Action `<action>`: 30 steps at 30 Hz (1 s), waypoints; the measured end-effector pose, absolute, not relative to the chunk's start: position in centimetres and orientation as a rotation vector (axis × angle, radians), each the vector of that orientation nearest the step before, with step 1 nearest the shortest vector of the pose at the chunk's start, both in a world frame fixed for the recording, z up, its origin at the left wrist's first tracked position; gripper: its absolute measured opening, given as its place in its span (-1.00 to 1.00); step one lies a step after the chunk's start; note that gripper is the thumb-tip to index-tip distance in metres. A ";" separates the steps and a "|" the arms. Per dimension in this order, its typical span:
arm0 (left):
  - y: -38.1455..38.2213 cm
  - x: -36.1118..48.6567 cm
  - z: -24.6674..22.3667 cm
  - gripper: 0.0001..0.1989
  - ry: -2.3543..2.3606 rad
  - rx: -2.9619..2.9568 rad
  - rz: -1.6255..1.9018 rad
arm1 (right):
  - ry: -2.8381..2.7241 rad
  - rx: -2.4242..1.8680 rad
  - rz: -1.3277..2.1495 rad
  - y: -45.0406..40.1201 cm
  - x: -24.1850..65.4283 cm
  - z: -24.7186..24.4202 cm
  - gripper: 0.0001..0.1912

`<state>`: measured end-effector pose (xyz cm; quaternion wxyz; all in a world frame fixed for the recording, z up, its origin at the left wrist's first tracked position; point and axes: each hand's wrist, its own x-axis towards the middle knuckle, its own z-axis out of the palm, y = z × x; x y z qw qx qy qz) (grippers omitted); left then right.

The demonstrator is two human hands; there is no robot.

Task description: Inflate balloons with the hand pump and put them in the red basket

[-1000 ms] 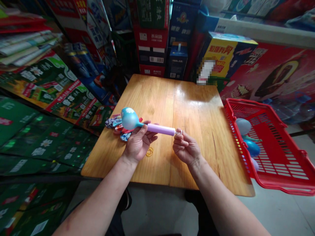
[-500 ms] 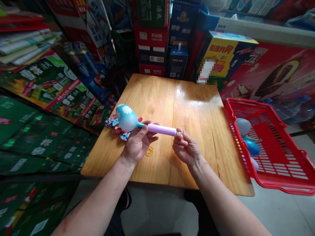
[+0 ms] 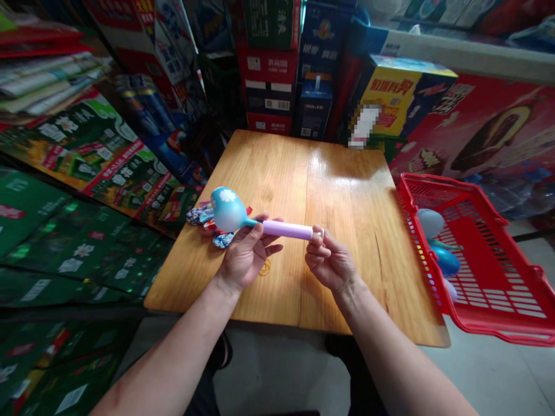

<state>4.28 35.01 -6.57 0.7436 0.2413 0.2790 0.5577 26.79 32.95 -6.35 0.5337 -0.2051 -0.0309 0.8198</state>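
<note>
A partly inflated blue balloon (image 3: 229,212) with a white flower print sits on the nozzle end of a lilac hand balloon pump (image 3: 287,229). My left hand (image 3: 245,254) is closed round the joint, its thumb pressing the balloon's neck and its fingers behind the pump. With my right hand (image 3: 328,260) I pinch the small pale handle at the pump's right end; the handle is close against the barrel. Under the blue balloon lie several patterned, shiny wrapped pieces (image 3: 223,240), partly hidden. Beside my left hand are yellow rubber bands (image 3: 265,267) on the wooden table (image 3: 342,202).
A red plastic basket (image 3: 511,330) stands to the right of the table, with several balloons (image 3: 446,260) inside. Stacked green cartons (image 3: 78,248) line the left side. Boxes (image 3: 269,66) and a yellow-and-blue carton (image 3: 390,92) stand behind the table.
The balloon has shifted slightly right and looks a little smaller. Both hands keep their holds on the pump, which stays almost in place.
</note>
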 end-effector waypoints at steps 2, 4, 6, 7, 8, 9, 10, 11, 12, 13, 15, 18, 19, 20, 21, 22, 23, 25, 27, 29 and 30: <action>34.7 4.8 -6.6 -0.70 0.603 0.520 1.218 | -0.070 -0.490 1.969 32.9 26.3 -6.6 -0.93; 34.8 5.0 -6.6 -0.67 0.602 0.502 1.234 | -0.073 -0.473 1.979 32.8 26.1 -6.8 -0.91; 35.1 5.0 -6.7 -0.67 0.610 0.471 1.247 | -0.076 -0.456 1.992 32.8 25.9 -7.0 -0.89; 35.3 5.0 -6.8 -0.69 0.618 0.455 1.252 | -0.077 -0.452 1.997 32.8 25.9 -7.0 -0.88; 35.5 4.9 -6.8 -0.71 0.628 0.441 1.255 | -0.078 -0.452 1.999 32.8 25.9 -7.0 -0.88; 35.7 4.8 -6.8 -0.73 0.638 0.431 1.256 | -0.081 -0.455 1.999 32.9 26.0 -7.0 -0.88; 35.9 4.6 -6.8 -0.74 0.646 0.425 1.258 | -0.089 -0.460 1.998 32.9 26.2 -6.9 -0.89; 36.1 4.3 -6.7 -0.74 0.653 0.423 1.268 | -0.098 -0.465 1.997 33.0 26.5 -6.7 -0.91; 36.3 3.9 -6.5 -0.73 0.657 0.426 1.289 | -0.109 -0.468 1.993 33.1 26.9 -6.5 -0.93; 36.5 3.6 -6.3 -0.71 0.661 0.433 1.317 | -0.117 -0.466 1.983 33.2 27.3 -6.3 -0.94; 36.6 3.1 -6.0 -0.68 0.666 0.461 1.375 | -0.121 -0.447 1.943 33.3 27.9 -6.0 -0.95; 36.1 3.2 -5.9 -0.70 0.658 0.494 1.335 | -0.131 -0.453 1.913 33.0 27.7 -6.1 -0.93; 35.8 3.4 -6.1 -0.72 0.652 0.490 1.299 | -0.141 -0.468 1.924 32.9 27.3 -6.3 -0.92; 35.5 3.7 -6.3 -0.74 0.646 0.477 1.268 | -0.154 -0.485 1.938 32.7 26.9 -6.5 -0.90; 35.3 4.0 -6.5 -0.76 0.640 0.461 1.248 | -0.165 -0.499 1.948 32.6 26.5 -6.6 -0.88; 35.1 4.2 -6.6 -0.78 0.635 0.447 1.242 | -0.174 -0.509 1.949 32.5 26.1 -6.7 -0.87; 35.0 4.4 -6.8 -0.79 0.632 0.434 1.247 | -0.181 -0.516 1.944 32.4 25.8 -6.8 -0.86; 35.1 4.6 -6.9 -0.81 0.631 0.412 1.268 | -0.189 -0.527 1.924 32.5 25.4 -6.8 -0.85; 35.2 4.7 -7.0 -0.81 0.640 0.388 1.282 | -0.197 -0.546 1.903 32.7 25.3 -6.6 -0.85; 35.4 4.9 -7.1 -0.80 0.651 0.362 1.295 | -0.212 -0.578 1.885 32.8 25.2 -6.5 -0.87; 35.4 5.0 -7.1 -0.79 0.659 0.353 1.303 | -0.221 -0.593 1.879 32.9 25.1 -6.5 -0.89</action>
